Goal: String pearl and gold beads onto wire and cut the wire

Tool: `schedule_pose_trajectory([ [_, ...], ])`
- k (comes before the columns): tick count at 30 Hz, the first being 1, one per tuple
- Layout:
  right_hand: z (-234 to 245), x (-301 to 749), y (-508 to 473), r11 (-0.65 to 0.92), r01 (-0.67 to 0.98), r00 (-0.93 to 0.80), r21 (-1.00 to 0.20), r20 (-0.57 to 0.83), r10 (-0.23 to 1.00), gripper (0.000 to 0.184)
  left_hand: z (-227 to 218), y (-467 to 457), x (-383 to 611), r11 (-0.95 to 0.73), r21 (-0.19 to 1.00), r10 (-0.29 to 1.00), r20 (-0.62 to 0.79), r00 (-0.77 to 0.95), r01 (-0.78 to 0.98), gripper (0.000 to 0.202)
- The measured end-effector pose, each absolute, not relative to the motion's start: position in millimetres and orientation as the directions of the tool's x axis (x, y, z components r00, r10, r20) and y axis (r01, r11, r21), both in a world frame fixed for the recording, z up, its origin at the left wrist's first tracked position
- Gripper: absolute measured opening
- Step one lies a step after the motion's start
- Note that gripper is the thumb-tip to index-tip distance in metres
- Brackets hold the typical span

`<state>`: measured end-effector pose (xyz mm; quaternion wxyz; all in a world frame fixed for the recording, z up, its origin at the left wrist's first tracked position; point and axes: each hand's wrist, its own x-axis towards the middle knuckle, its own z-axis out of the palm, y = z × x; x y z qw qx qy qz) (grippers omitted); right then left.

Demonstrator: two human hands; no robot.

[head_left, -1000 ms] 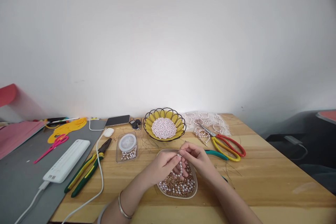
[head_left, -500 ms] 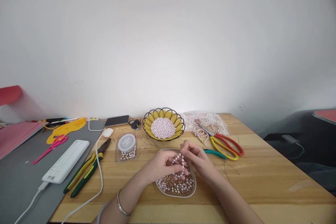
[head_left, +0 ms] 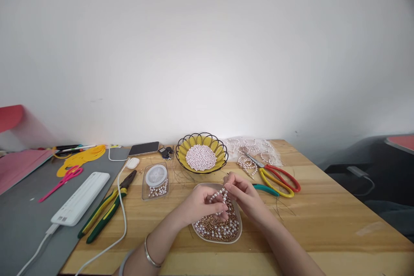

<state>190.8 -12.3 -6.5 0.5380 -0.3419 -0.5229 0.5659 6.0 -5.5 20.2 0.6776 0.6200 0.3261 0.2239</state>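
Note:
Both hands meet over a shallow clear dish (head_left: 238, 217) of white and gold beads at the table's front centre. My left hand (head_left: 201, 204) curls its fingers round a short strand of white pearls (head_left: 217, 196). My right hand (head_left: 243, 192) pinches the strand's upper end, fingertips together. A silver bangle (head_left: 149, 254) circles my left wrist. Behind the hands stands a yellow wire basket (head_left: 221, 152) heaped with white pearls.
Red-and-yellow scissors (head_left: 280, 180) and finished pearl strands (head_left: 247, 163) lie at the back right. A clear box with a thread spool (head_left: 155, 179), green pliers (head_left: 105, 214), a white power strip (head_left: 81, 198), pink scissors (head_left: 61, 180) and a phone (head_left: 144, 148) sit to the left.
The pearl strand has lowered a little and bent sideways between the hands. My left fingers closed further round it. The right hand shifted slightly right.

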Motion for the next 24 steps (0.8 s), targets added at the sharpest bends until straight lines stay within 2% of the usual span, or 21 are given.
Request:
schedule_pose_trajectory([
  [7, -10.7, 192.2, -11.1, 0.107, -0.255, -0.184, -0.961, 0.157, 0.970, 0.047, 16.6, -3.6, 4.3, 0.170, 0.982, 0.705, -0.177, 0.687, 0.079, 0.044],
  [13, -11.2, 192.7, -11.0, 0.087, -0.275, -0.180, -0.957, 0.141, 0.974, 0.045, 14.4, -2.2, 1.0, 0.284, 0.957, 0.601, -0.230, 0.765, 0.065, 0.047],
  [24, -13.5, 193.4, -11.1, 0.088, -0.290, -0.204, -0.953, 0.152, 0.967, 0.044, 18.6, -3.1, 1.3, 0.242, 0.960, 0.613, -0.261, 0.745, 0.138, 0.045],
])
